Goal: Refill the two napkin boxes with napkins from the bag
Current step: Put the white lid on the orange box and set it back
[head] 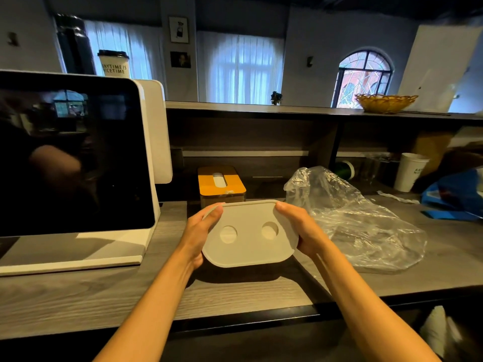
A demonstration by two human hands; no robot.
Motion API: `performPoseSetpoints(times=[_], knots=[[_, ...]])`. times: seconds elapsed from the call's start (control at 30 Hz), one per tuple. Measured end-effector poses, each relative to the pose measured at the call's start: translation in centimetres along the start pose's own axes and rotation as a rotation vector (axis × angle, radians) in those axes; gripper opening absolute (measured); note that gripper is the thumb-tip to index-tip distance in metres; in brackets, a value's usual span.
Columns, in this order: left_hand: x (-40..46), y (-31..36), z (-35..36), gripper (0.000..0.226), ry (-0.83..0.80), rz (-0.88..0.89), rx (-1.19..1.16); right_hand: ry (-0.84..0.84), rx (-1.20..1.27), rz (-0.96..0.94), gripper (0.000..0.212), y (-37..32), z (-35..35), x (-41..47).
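Observation:
I hold a white napkin box (249, 242) with two round holes in its upward face, just above the wooden counter. My left hand (202, 231) grips its left end and my right hand (300, 228) grips its right end, fingers curled round the edges. Behind it stands a second napkin box (221, 185) with an orange-brown lid and a slot where white napkin shows. A crumpled clear plastic bag (350, 218) lies on the counter to the right of my right hand; I cannot tell whether napkins remain inside.
A large white point-of-sale screen (75, 152) stands at the left on the counter (104, 296). White paper cups (410, 172) and a blue bag (454, 194) sit at the right. A raised shelf (261, 108) with a wicker basket (385, 101) runs behind.

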State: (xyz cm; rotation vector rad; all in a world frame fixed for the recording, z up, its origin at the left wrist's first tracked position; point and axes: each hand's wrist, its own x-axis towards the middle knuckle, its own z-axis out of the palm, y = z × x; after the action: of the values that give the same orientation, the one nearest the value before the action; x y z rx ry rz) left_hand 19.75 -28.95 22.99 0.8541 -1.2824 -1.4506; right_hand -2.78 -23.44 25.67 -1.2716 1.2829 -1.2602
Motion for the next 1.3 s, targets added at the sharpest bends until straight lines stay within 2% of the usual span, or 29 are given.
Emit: performPoseSetpoints(times=[0.1, 0.23, 0.4, 0.57, 0.7, 0.8, 0.9, 1.03, 1.17, 1.3], knots=[[0.1, -0.2, 0.1, 0.034, 0.016, -0.053, 0.006, 0.015, 0.055, 0.131, 0.045, 0.6, 0.1, 0.2], [0.1, -0.1, 0.0, 0.031, 0.013, -0.041, 0.049, 0.023, 0.070, 0.234, 0.063, 0.5, -0.1, 0.4], [0.2, 0.4, 0.3, 0.029, -0.022, -0.071, 0.156, 0.070, 0.100, 0.260, 0.058, 0.4, -0.4, 0.9], [0.8, 1.0, 1.1, 0.035, 0.035, -0.163, 0.207, 0.116, 0.124, 0.313, 0.060, 1.0, -0.4, 1.1], [1.3, 1.3, 1.5, 0.040, 0.175, -0.273, 0.062, 0.006, 0.296, 0.292, 0.054, 1.3, -1.0, 0.4], [1.3, 1.0, 1.9, 0.041, 0.165, -0.346, -0.008, 0.082, 0.240, 0.286, 0.053, 1.6, -1.3, 0.4], [1.2, 0.4, 2.6, 0.042, 0.109, -0.386, 0.018, 0.204, 0.221, 0.307, 0.054, 1.6, -2.0, 0.5], [0.9, -0.1, 4.3, 0.047, 0.081, -0.341, 0.005, 0.314, 0.260, 0.275, 0.048, 1.5, -2.9, 0.3], [1.1, 0.2, 5.9, 0.040, 0.098, -0.288, -0.070, 0.167, 0.152, 0.203, 0.050, -0.5, -4.8, -0.8], [1.7, 1.4, 7.6, 0.037, 0.081, -0.199, -0.108, 0.226, 0.080, 0.088, 0.042, -3.1, -6.4, -1.3]])
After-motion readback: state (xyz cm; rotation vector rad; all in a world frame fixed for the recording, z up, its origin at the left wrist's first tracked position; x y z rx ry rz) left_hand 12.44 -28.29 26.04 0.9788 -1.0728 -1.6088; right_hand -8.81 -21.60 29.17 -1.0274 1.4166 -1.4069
